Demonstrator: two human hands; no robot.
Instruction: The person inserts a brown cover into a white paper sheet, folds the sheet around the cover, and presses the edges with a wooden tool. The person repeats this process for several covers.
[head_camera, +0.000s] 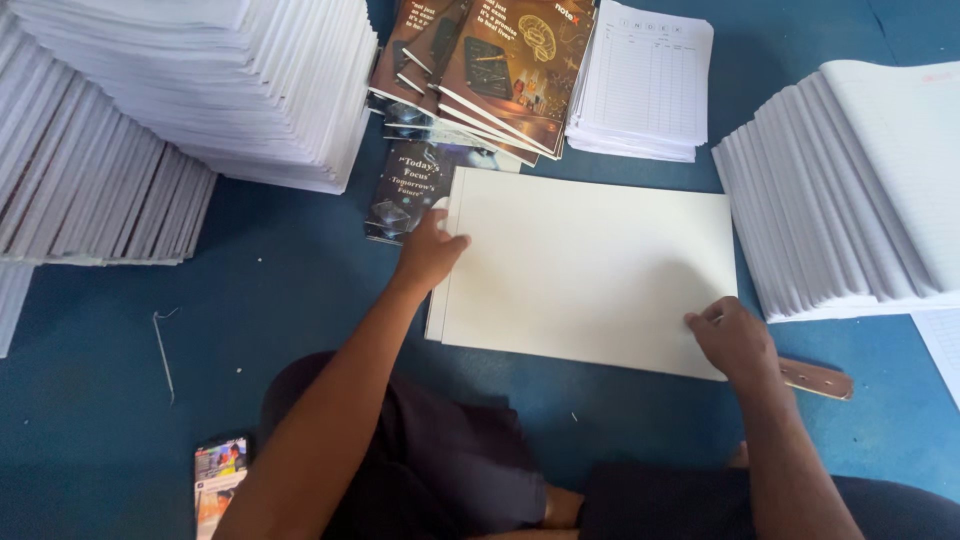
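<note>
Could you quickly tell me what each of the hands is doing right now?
Left hand: fingers curled, pressing the left edge of the blank sheets.
Right hand: fingers curled on the sheets' lower right corner; a true grip cannot be told.

Blue floor (300, 300), daylight from above; white paper stacks (230, 80) and notebooks around edges

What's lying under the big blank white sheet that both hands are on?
Under the white sheet, more white sheet edges show along its left side, by the left hand. A wooden stick pokes out near the right hand. The blue floor surrounds it; anything else beneath is covered.
</note>
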